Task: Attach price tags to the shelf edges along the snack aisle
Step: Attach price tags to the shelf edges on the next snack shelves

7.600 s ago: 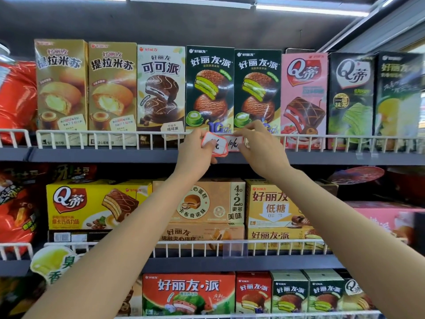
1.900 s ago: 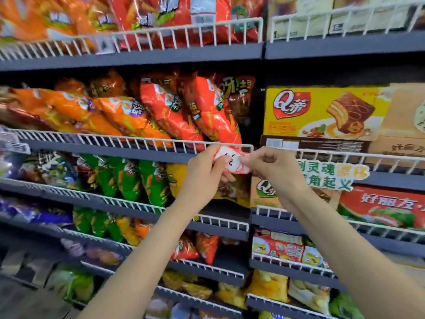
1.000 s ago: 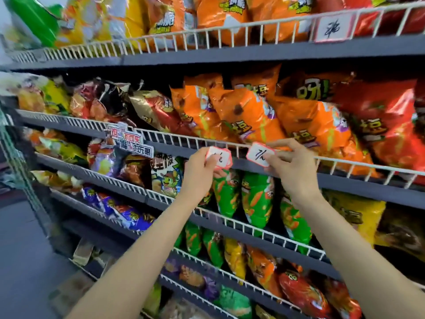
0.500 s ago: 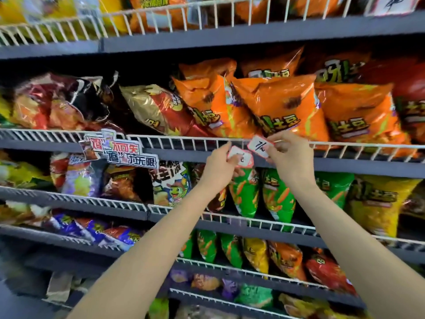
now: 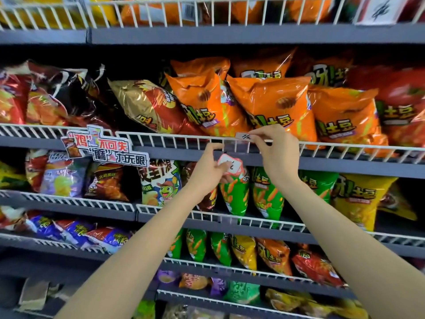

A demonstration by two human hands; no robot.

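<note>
Snack shelf rail [image 5: 184, 143]: right hand [image 5: 276, 153] pinches a tag [image 5: 245, 136], seemingly touching it; left hand [image 5: 209, 171] grips spare tags [image 5: 232, 165].

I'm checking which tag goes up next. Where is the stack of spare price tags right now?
In the head view, just left of centre: the left hand pinches the stack of spare price tags under the wire rail, beside the right hand.

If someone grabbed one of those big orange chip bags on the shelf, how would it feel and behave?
The orange chip bag looks puffed with air, so probably light for its size. Its glossy, wrinkled film suggests it would be slippery and would crumple under fingers. It leans on the wire rail, so it would likely slump forward without that support.
</note>
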